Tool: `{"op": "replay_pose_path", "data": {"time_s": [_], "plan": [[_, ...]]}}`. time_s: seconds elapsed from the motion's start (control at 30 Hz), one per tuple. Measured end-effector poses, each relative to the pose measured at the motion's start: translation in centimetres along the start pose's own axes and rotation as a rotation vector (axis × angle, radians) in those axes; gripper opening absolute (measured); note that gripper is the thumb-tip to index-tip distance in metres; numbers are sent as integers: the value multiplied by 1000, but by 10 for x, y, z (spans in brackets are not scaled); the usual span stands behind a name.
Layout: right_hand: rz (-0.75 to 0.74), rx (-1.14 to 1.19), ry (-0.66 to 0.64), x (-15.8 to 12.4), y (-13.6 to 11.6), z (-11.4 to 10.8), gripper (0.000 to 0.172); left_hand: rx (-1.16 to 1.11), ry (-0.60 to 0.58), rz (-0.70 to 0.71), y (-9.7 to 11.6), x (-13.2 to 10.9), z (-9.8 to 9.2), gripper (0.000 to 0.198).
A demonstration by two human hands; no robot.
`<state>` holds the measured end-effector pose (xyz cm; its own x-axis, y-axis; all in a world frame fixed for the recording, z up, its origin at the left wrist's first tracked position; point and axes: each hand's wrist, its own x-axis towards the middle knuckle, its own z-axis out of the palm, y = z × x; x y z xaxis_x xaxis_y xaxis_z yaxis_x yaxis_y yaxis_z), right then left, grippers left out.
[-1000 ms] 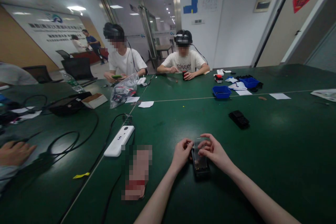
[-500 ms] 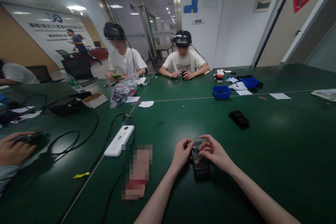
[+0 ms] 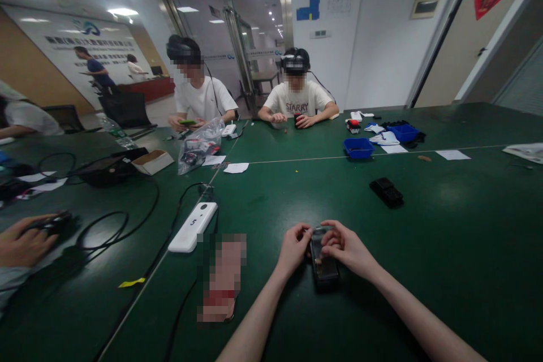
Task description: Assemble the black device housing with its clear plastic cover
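A small black rectangular case with a glossy, see-through top part lies on the green table in front of me. My left hand is closed at its upper left side, thumb and fingers pinching the edge. From the right, my right hand reaches over the case's upper half, its fingers bent and thumb drawn in towards them. What those right fingertips pinch, if anything, is too small to tell. A little brown or gold detail shows inside the case near the right thumb.
Left of my arms are a blurred-out pink phone-shaped item and a white power bank with cables. A black pouch lies ahead right, a blue tray beyond. Another person's hand is at far left; two people sit opposite.
The see-through part between my hands looks lower and flatter against the case. My right fingers have shifted slightly; my left hand stays in place.
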<state>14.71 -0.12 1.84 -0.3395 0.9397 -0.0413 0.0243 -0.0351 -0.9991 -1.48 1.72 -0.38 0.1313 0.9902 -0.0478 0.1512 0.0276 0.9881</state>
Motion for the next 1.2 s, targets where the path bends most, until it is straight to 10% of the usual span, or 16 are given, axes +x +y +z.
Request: {"op": "replay_pose_path", "data": {"time_s": [0.57,1.2], "plan": [[11,159,53,0,0,2,48,43,8,34,3,0,-1,31],[-167,-377,117,2,6,-5,40,4,3,35,1,0,-1,30]]}}
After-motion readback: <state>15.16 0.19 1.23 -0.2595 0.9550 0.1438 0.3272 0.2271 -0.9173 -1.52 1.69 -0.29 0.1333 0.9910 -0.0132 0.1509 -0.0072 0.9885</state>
